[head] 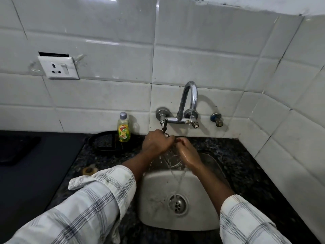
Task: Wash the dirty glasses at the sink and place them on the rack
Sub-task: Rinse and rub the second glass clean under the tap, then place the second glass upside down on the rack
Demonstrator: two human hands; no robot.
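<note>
Head view: glass is sitting at frame centre above the sink, long axis tilting down-frame; I am reading left hand curling round its upper end; right hand is wrapping its right flank.

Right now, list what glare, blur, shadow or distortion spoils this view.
Head view: the wide lens bows the tiles, and glare streaks the upper ones; the tap throws a soft shadow to its right; the glass blurs into the running water.
</note>
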